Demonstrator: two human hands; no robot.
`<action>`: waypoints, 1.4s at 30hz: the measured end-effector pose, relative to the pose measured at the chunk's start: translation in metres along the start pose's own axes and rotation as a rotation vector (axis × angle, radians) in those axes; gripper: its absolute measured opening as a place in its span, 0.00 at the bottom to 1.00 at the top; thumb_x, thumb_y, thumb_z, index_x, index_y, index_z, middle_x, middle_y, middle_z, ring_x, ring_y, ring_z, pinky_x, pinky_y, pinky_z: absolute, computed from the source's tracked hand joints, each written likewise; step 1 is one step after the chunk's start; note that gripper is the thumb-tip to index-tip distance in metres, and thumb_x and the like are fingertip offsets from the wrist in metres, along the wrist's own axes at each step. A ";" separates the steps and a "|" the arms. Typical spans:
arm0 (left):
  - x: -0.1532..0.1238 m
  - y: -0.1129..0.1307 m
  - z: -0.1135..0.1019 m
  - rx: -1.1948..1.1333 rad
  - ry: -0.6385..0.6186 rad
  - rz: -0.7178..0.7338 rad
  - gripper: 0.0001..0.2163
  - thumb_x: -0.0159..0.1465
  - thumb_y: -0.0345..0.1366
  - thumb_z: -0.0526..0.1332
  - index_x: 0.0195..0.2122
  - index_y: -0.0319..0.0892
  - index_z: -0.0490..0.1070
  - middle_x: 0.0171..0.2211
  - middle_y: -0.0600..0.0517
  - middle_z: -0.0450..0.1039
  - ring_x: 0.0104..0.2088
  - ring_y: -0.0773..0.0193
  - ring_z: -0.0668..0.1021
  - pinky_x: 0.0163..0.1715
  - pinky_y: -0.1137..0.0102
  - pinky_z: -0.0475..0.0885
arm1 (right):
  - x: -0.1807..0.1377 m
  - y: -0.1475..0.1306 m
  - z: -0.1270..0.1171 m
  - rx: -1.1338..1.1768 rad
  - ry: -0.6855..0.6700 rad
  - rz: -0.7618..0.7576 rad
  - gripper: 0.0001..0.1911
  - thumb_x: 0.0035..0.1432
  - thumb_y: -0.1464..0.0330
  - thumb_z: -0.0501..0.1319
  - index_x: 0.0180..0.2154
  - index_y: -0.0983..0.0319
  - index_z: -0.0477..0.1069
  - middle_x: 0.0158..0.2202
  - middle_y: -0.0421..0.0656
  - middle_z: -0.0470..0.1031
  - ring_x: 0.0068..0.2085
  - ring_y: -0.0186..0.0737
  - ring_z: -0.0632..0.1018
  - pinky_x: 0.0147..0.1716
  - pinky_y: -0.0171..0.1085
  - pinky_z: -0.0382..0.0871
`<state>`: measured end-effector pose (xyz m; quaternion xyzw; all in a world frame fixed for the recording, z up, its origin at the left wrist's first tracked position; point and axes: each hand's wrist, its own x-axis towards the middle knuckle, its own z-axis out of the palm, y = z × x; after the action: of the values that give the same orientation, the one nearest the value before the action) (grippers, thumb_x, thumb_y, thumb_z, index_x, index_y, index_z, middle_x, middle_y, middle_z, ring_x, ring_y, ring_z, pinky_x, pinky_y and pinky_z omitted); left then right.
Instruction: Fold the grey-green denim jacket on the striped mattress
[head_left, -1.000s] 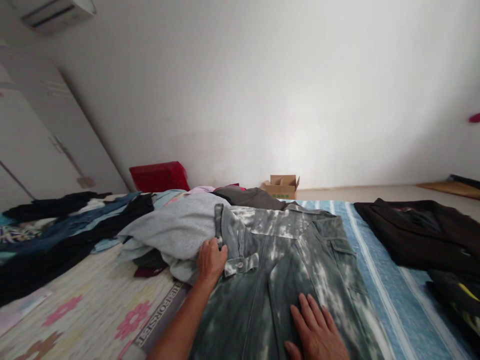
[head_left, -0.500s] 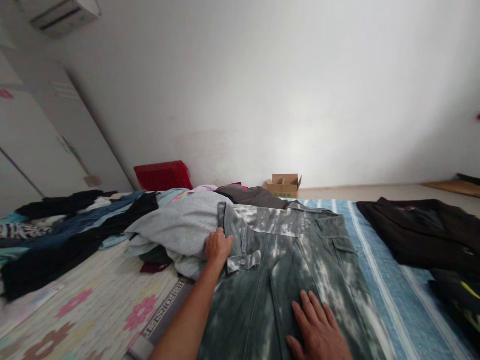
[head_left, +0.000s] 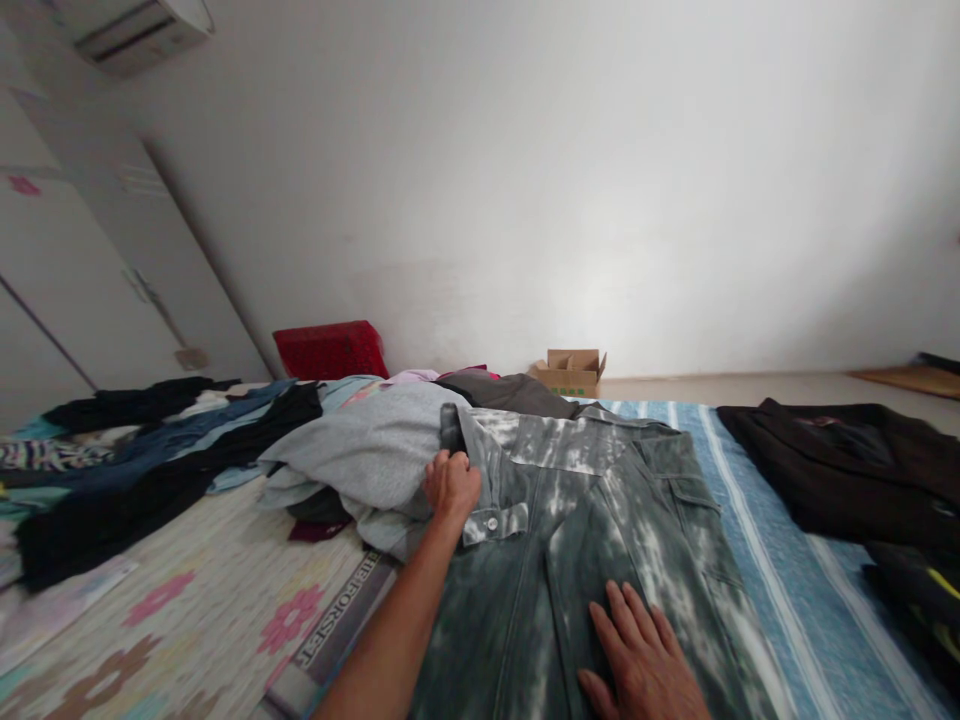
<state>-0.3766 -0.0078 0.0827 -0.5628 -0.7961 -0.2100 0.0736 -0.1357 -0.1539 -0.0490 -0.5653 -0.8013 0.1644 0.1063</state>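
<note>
A grey-green, tie-dyed denim garment [head_left: 525, 590] lies spread out in front of me, with a buttoned tab [head_left: 495, 524] and a flapped pocket [head_left: 694, 492]. At its upper left, my left hand [head_left: 452, 486] is closed on the raised edge of this cloth, fingers curled under and partly hidden. My right hand [head_left: 637, 650] rests flat on the lower middle of the same garment, fingers apart. Touching its left side is a heap with a light grey garment [head_left: 367, 450] on top.
Dark trousers [head_left: 247, 445] and other clothes lie at the left on a flowered cover [head_left: 202, 600]. A dark brown garment [head_left: 832, 480] sits at the right on a blue striped sheet [head_left: 757, 560]. A red box [head_left: 330, 350] and an open cardboard box [head_left: 568, 375] stand by the wall.
My left hand has shifted slightly right and up along the garment's edge, its fingers curled tighter. My right hand stays flat in nearly the same place. The whole view has shifted slightly.
</note>
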 end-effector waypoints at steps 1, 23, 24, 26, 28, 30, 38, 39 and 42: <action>-0.004 0.006 -0.001 -0.015 0.003 0.031 0.06 0.58 0.31 0.55 0.29 0.42 0.71 0.39 0.46 0.74 0.41 0.56 0.74 0.34 0.68 0.64 | 0.000 0.000 0.000 -0.002 0.000 -0.001 0.32 0.59 0.53 0.55 0.61 0.59 0.62 0.65 0.50 0.51 0.65 0.60 0.53 0.60 0.60 0.52; -0.160 0.120 -0.035 -0.872 -0.442 0.687 0.12 0.50 0.23 0.56 0.20 0.43 0.53 0.19 0.58 0.56 0.21 0.70 0.61 0.23 0.72 0.55 | -0.013 -0.003 -0.029 0.997 0.574 0.121 0.29 0.49 0.57 0.64 0.51 0.61 0.65 0.43 0.46 0.76 0.47 0.51 0.77 0.42 0.40 0.72; -0.162 0.118 -0.035 -0.878 -0.461 0.686 0.11 0.50 0.23 0.56 0.20 0.43 0.53 0.19 0.58 0.57 0.21 0.71 0.61 0.22 0.72 0.55 | -0.014 -0.004 -0.030 1.008 0.617 0.121 0.28 0.47 0.58 0.65 0.50 0.61 0.66 0.43 0.45 0.76 0.46 0.50 0.77 0.42 0.41 0.72; -0.166 0.111 -0.037 -0.891 -0.508 0.681 0.09 0.51 0.24 0.57 0.21 0.42 0.57 0.19 0.58 0.59 0.21 0.71 0.63 0.23 0.73 0.58 | -0.015 -0.004 -0.033 1.013 0.686 0.148 0.29 0.45 0.59 0.65 0.50 0.61 0.66 0.43 0.44 0.76 0.48 0.51 0.75 0.45 0.42 0.71; -0.168 0.097 -0.042 -0.903 -0.524 0.702 0.06 0.54 0.25 0.56 0.23 0.42 0.61 0.22 0.56 0.66 0.24 0.69 0.69 0.26 0.75 0.63 | -0.016 -0.005 -0.034 1.026 0.646 0.176 0.28 0.45 0.60 0.65 0.50 0.61 0.68 0.43 0.44 0.76 0.47 0.51 0.75 0.46 0.43 0.70; -0.168 0.076 -0.046 -0.902 -0.481 0.738 0.04 0.56 0.27 0.56 0.27 0.42 0.66 0.30 0.53 0.73 0.32 0.67 0.74 0.35 0.75 0.68 | -0.017 -0.006 -0.036 1.051 0.559 0.185 0.24 0.47 0.59 0.64 0.46 0.62 0.71 0.41 0.45 0.77 0.44 0.50 0.76 0.44 0.42 0.70; -0.150 -0.068 -0.045 -0.227 -0.180 0.248 0.13 0.60 0.38 0.53 0.42 0.39 0.70 0.49 0.39 0.72 0.52 0.50 0.73 0.52 0.57 0.67 | -0.020 -0.003 -0.041 1.134 0.487 0.293 0.24 0.49 0.48 0.62 0.36 0.62 0.76 0.35 0.43 0.79 0.42 0.50 0.76 0.43 0.41 0.67; -0.151 -0.085 -0.044 -0.123 -0.213 0.179 0.15 0.60 0.39 0.53 0.43 0.38 0.70 0.48 0.39 0.73 0.51 0.48 0.73 0.51 0.56 0.68 | -0.020 -0.002 -0.041 1.139 0.491 0.297 0.24 0.49 0.48 0.62 0.36 0.62 0.76 0.36 0.43 0.79 0.42 0.50 0.76 0.44 0.41 0.66; -0.155 -0.118 -0.041 0.009 -0.285 0.044 0.20 0.59 0.42 0.53 0.49 0.35 0.68 0.48 0.38 0.73 0.52 0.48 0.73 0.51 0.57 0.68 | -0.022 -0.003 -0.045 1.148 0.514 0.308 0.24 0.49 0.49 0.63 0.37 0.61 0.76 0.37 0.43 0.79 0.43 0.49 0.75 0.45 0.41 0.65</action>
<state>-0.4357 -0.1917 0.0352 -0.6039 -0.7869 -0.1223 -0.0332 -0.1147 -0.1693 -0.0058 -0.5483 -0.4450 0.4393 0.5553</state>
